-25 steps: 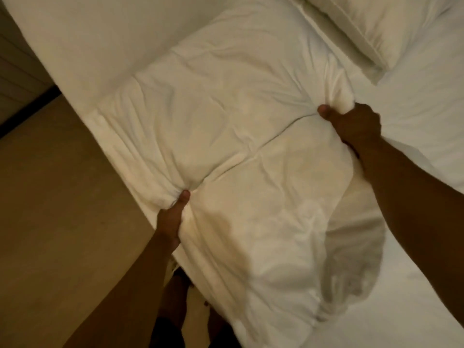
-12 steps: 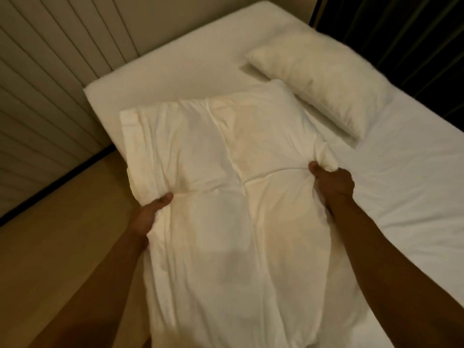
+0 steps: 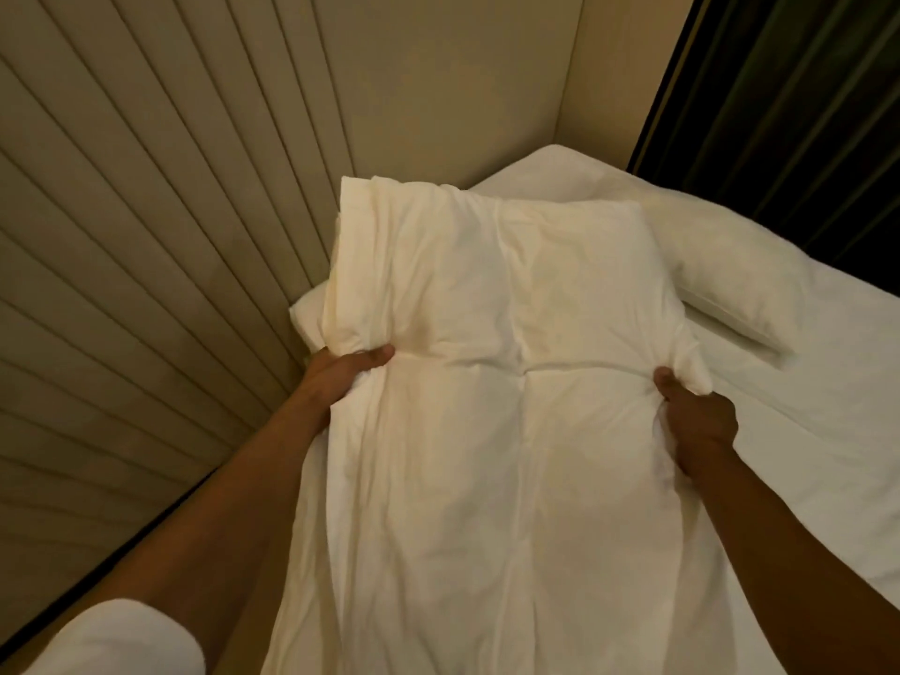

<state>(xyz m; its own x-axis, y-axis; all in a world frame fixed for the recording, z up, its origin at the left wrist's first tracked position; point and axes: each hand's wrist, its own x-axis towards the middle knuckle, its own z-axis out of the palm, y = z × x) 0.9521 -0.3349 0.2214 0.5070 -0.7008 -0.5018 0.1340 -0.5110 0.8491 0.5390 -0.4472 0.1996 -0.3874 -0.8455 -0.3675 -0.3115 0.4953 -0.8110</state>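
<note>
Ribbed beige wall panelling fills the left side, with a white sleeve at the bottom corner. The left hand grips the left edge of a folded white duvet, thumb laid across the front and fingers hidden behind. The duvet is held up between both hands over the near edge of the bed, its lower part hanging toward the person. The right hand clenches bunched fabric at the right edge. Beyond lie a white pillow on the bed sheet and a dark curtain.
</note>
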